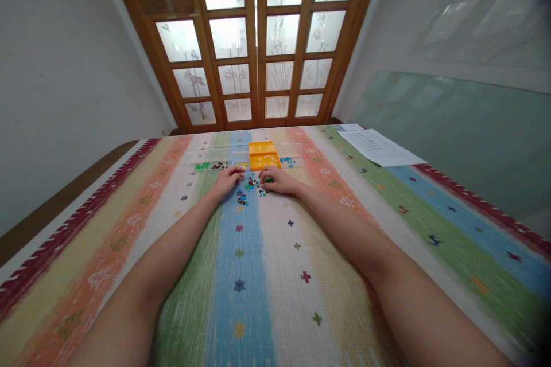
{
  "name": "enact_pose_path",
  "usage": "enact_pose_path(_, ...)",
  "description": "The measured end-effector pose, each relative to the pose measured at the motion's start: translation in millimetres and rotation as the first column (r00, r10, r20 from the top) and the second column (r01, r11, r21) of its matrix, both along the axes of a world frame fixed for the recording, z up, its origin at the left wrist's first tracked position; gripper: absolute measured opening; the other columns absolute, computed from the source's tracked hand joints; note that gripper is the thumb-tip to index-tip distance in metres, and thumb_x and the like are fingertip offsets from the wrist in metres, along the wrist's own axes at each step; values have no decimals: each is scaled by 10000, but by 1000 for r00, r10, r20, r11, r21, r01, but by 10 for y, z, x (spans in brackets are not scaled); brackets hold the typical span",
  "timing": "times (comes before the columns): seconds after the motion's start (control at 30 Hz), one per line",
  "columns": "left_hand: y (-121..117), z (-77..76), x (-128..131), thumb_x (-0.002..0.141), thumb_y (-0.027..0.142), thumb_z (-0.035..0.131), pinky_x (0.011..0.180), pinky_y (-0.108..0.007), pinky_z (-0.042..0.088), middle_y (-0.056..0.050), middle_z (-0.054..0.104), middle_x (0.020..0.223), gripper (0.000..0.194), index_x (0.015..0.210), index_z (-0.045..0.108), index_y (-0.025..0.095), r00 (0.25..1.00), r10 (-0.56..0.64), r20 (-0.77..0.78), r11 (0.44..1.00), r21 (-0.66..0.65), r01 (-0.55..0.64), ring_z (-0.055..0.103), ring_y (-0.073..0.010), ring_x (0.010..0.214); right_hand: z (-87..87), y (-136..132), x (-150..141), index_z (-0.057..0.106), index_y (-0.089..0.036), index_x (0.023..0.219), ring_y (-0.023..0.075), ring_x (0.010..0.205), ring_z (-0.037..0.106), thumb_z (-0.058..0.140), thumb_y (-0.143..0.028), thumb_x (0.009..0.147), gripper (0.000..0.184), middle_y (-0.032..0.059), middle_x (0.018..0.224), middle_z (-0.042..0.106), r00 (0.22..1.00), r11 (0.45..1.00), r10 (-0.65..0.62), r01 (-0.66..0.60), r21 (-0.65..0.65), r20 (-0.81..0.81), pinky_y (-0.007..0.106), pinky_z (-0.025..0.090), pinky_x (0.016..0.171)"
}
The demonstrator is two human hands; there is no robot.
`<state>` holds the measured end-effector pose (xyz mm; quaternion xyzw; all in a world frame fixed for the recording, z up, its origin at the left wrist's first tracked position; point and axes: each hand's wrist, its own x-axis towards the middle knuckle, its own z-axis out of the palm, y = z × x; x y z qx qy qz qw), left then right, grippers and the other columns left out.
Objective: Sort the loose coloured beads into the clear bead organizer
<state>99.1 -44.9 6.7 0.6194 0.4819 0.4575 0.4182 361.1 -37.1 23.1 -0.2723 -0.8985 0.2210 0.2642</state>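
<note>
My left hand (228, 180) is just in front of a clear compartment box (228, 166). Its fingers are bent and pressed together; anything between them is too small to make out. To the right, my right hand (278, 179) curls its fingers down over a loose pile of small coloured pieces (251, 184), with some green ones beneath the hand. Whatever the fingertips pinch is hidden. Between and below the hands, the pile mixes blue, green, dark brown and red pieces. Green pieces (202, 166), dark brown pieces (219, 166) and blue pieces (287, 161) lie in separate compartments. An open orange case (261, 148) holds whitish pieces.
A striped, patterned cloth (241, 309) covers the table. Printed paper sheets (379, 146) lie at the far right. Behind the table is a wooden door with glass panes (235, 37), and a pale glass panel (451, 132) leans along the right wall.
</note>
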Motion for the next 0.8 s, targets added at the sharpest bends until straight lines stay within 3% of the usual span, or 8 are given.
enact_pose_path(0.8, 37, -49, -26, 787, 295, 637, 734, -275, 466, -33, 726, 875, 323, 1060, 751, 164, 1000, -11, 13, 1000, -4, 11, 593, -146, 704, 9, -15, -29, 712, -198, 848, 202, 1005, 624, 678, -177, 866, 44, 59, 1054, 691, 999, 999, -43, 43, -17, 7, 354, 459, 983)
